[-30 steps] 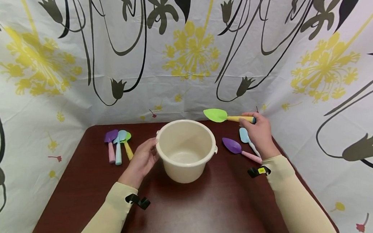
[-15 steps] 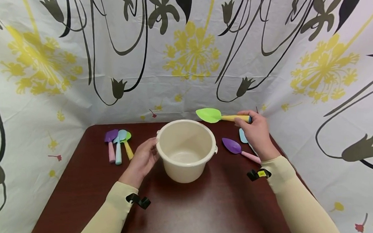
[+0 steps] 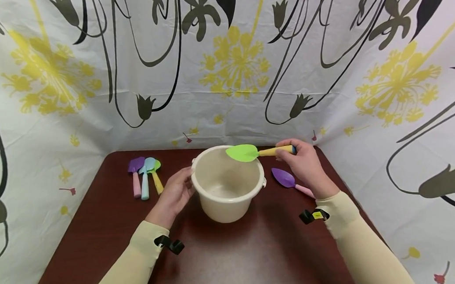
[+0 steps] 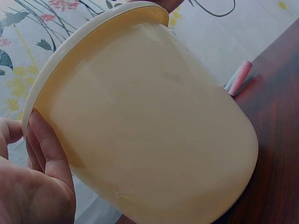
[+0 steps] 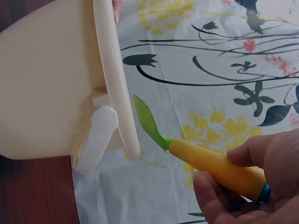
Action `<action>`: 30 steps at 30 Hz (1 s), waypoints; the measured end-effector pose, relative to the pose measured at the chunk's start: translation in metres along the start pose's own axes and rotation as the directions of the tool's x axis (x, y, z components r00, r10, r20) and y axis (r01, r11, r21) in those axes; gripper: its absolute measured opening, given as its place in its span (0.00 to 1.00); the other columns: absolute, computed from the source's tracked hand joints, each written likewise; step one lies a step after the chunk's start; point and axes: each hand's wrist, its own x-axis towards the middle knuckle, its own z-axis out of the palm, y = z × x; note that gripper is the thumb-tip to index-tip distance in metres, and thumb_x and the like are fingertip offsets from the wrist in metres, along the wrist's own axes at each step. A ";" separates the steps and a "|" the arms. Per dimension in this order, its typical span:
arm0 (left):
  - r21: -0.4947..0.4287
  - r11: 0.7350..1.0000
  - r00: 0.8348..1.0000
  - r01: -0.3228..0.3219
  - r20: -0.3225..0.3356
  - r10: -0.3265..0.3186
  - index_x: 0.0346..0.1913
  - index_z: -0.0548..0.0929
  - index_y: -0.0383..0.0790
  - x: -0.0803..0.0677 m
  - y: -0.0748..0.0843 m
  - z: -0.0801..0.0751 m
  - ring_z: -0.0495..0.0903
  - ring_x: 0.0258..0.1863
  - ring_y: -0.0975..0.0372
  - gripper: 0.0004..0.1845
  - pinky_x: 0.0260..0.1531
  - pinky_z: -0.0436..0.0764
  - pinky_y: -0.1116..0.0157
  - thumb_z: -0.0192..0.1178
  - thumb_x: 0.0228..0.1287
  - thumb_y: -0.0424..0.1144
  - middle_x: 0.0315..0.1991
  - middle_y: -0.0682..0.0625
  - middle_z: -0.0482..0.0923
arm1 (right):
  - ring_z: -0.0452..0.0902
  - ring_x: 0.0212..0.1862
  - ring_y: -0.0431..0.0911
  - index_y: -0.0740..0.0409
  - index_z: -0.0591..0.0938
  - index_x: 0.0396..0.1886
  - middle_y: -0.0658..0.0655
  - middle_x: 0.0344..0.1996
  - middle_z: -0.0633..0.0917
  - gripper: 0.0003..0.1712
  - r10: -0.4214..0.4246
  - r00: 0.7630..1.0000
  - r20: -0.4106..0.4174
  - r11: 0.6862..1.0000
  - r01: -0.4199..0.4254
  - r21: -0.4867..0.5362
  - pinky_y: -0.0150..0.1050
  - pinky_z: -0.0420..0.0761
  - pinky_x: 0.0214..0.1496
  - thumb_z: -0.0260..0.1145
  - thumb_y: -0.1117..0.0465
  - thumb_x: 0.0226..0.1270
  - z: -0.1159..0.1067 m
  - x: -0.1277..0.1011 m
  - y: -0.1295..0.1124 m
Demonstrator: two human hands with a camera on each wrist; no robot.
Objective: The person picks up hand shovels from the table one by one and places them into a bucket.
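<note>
A cream plastic bucket [image 3: 224, 210] stands on the dark red table. My left hand [image 3: 174, 195] holds it at the left side of the rim; the left wrist view has my fingers [image 4: 49, 144] under the rim's lip. My right hand [image 3: 303, 162] pinches the yellow handle of a toy trowel [image 3: 243, 153] between thumb and fingers. Its lime green blade overlaps the bucket's far right rim in the head view. In the right wrist view the blade [image 5: 147, 119] points toward the bucket's mouth, just beyond the rim.
A purple trowel with a pink handle [image 3: 283, 178] lies right of the bucket, partly under my right forearm. Several small tools, among them a purple shovel [image 3: 135, 165], lie at the table's left. Flower-printed sheeting [image 3: 213, 114] hangs behind and at the sides.
My right hand has moved left and slightly down, carrying the trowel from beyond the table's back right to over the bucket's rim. The left hand and bucket have stayed put.
</note>
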 end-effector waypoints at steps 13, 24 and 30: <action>-0.003 1.000 1.000 0.004 0.001 -0.004 0.64 0.84 0.33 0.000 -0.001 -0.001 0.81 0.51 0.56 0.16 0.45 0.86 0.69 0.62 0.85 0.39 0.58 0.42 0.82 | 0.92 0.49 0.57 0.63 0.89 0.55 0.65 0.46 0.92 0.12 -0.044 0.993 0.108 0.999 0.043 0.015 0.37 0.90 0.50 0.72 0.61 0.80 0.024 0.002 -0.002; 0.000 1.000 1.000 0.008 -0.005 -0.008 0.64 0.84 0.34 0.000 -0.001 0.000 0.81 0.50 0.56 0.15 0.45 0.86 0.69 0.61 0.86 0.39 0.58 0.42 0.82 | 0.77 0.29 0.47 0.59 0.92 0.52 0.56 0.33 0.91 0.10 -0.081 0.980 0.179 0.989 0.101 -0.105 0.34 0.76 0.33 0.72 0.63 0.76 0.044 0.005 -0.006; -0.020 1.000 1.000 -0.016 0.001 0.016 0.59 0.86 0.34 0.002 -0.002 0.000 0.82 0.45 0.60 0.11 0.41 0.86 0.70 0.59 0.86 0.36 0.51 0.44 0.84 | 0.70 0.23 0.47 0.55 0.91 0.52 0.56 0.30 0.88 0.09 -0.076 0.970 0.233 0.987 0.106 -0.118 0.36 0.75 0.28 0.71 0.61 0.78 0.055 0.006 -0.010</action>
